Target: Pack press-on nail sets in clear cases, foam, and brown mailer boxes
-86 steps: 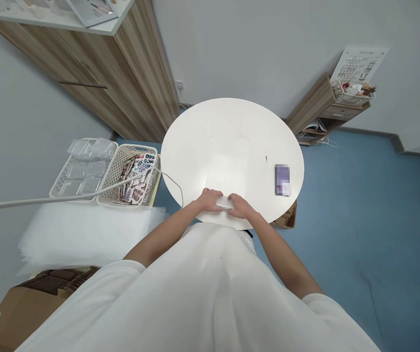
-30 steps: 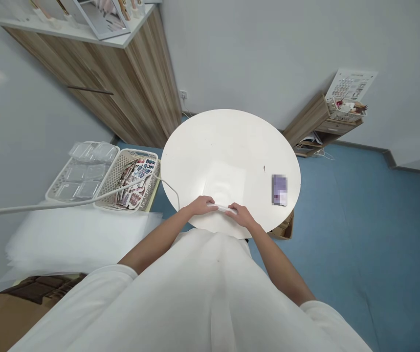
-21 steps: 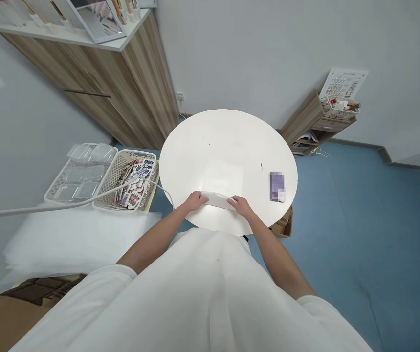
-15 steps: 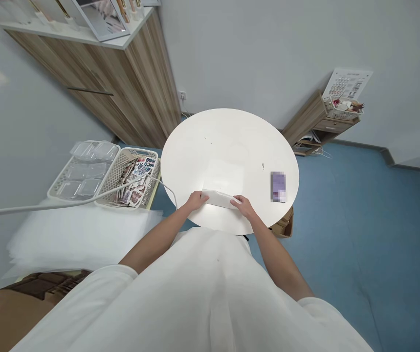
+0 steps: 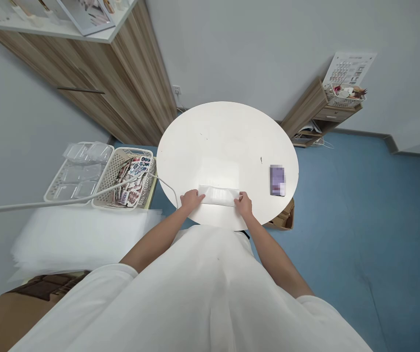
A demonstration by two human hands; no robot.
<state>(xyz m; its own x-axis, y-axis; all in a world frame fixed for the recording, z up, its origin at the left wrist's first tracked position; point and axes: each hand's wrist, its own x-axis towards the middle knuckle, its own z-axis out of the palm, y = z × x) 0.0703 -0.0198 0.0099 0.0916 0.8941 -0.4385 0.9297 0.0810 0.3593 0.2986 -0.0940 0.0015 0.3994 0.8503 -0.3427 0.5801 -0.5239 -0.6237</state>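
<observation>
Spread wider than a second ago, left hand (image 5: 192, 199) and right hand (image 5: 244, 202) pinch a white strip (image 5: 219, 196) by its ends, each grip closed, at the near side of the counter (image 5: 232, 126), a purple item (image 5: 277, 179) on the counter's right pixelated beyond reading.

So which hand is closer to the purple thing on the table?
Right. The right hand, at the right end of the white strip, is left of the purple thing; the left hand, at the strip's other end, is farther left.

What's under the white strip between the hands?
The round white table shows around the white strip; the left hand and right hand grip its ends. What lies directly beneath is covered.
</observation>
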